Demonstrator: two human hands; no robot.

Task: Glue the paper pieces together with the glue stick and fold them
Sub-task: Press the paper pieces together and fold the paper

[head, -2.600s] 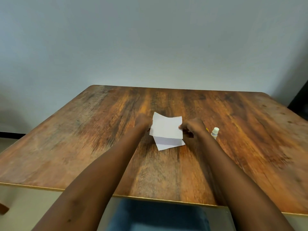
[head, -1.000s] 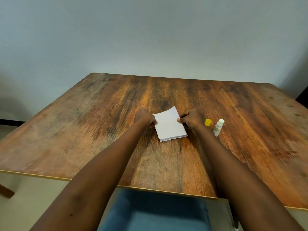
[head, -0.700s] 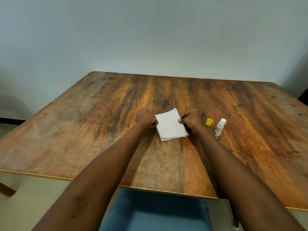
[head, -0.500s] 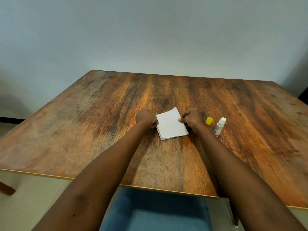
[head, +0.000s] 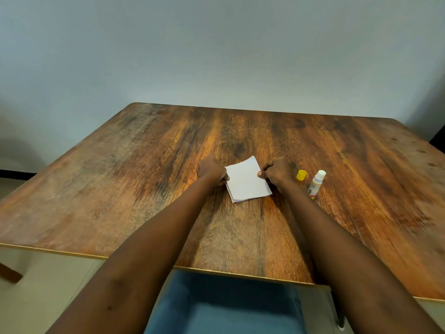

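Now the folded white paper lies flat on the wooden counter, a little right of its middle, and a thin second edge shows along its near side, so the layers do not meet exactly. Left hand is curled with its fingers bent and pressed on the left edge of the paper; right hand is also curled, its fingers pinching or pressing the right edge, though I cannot tell if a layer is really held between them. Just to the right of this hand lies the yellow cap, and beside it stands the uncapped glue stick, both apart from the paper. I judge the step in hand is to flatten the fold. To do it well, one hand should keep the paper fixed while the other runs firmly along the crease from one end to the other, so that the glued layers bond without bubbles and do not slide; the small mismatch at the near edge is better corrected before the glue sets. Compared with the frame from 2.6 s ago, the upper flap was then lifted above the lower sheet, and now it is down and closed; in the last second the hands and paper have hardly changed.
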